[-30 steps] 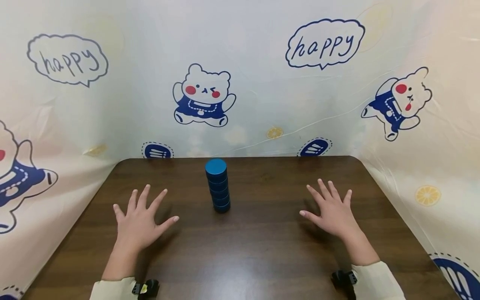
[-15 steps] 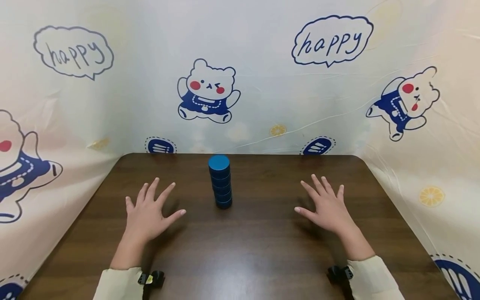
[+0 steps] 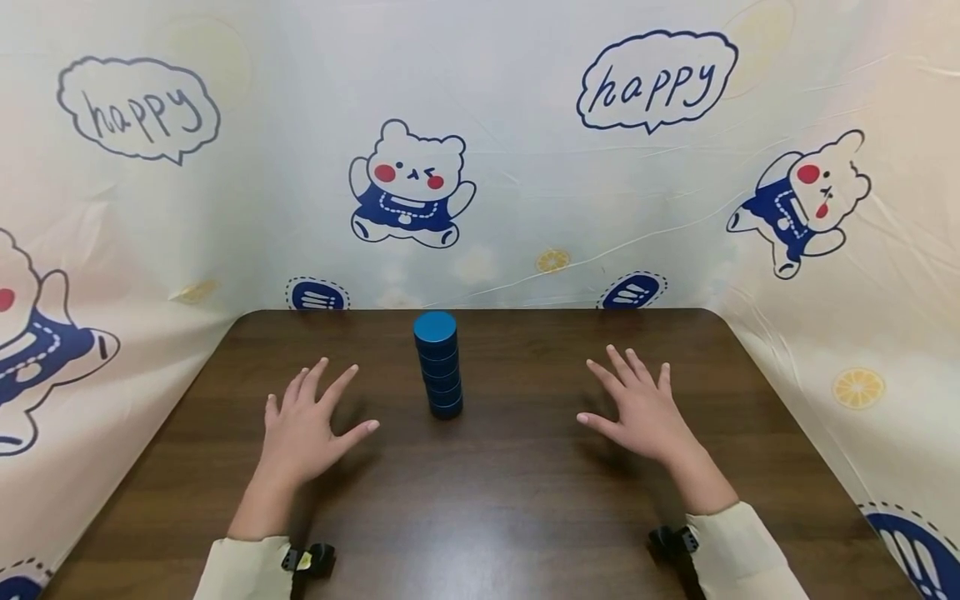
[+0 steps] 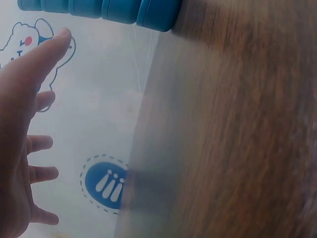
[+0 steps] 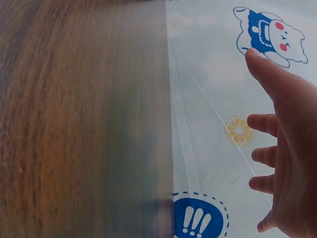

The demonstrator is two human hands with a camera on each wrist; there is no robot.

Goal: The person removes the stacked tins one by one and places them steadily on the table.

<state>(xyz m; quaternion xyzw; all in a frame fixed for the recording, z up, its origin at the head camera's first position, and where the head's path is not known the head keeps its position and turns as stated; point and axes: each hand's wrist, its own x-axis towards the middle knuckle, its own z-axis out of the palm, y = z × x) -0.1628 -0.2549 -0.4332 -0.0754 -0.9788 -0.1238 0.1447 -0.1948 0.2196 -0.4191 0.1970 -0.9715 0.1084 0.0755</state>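
Observation:
A stack of several blue round discs (image 3: 438, 365) stands upright on the dark wooden table (image 3: 510, 500), near its far middle. My left hand (image 3: 309, 422) hovers over the table to the left of the stack, fingers spread and holding nothing. My right hand (image 3: 637, 407) hovers to the right of it, fingers spread too and empty. In the left wrist view the left hand (image 4: 22, 134) is open and the blue discs (image 4: 104, 8) show along the top edge. The right wrist view shows the right hand (image 5: 287, 148) spread above the table.
A printed sheet with bears and "happy" bubbles (image 3: 652, 83) walls the table at the back and on both sides. Cream sleeves (image 3: 738, 554) and black wrist mounts (image 3: 311, 560) show at the near edge.
Both hands have drifted slightly inward toward the stack, still spread and empty. The stack has not moved.

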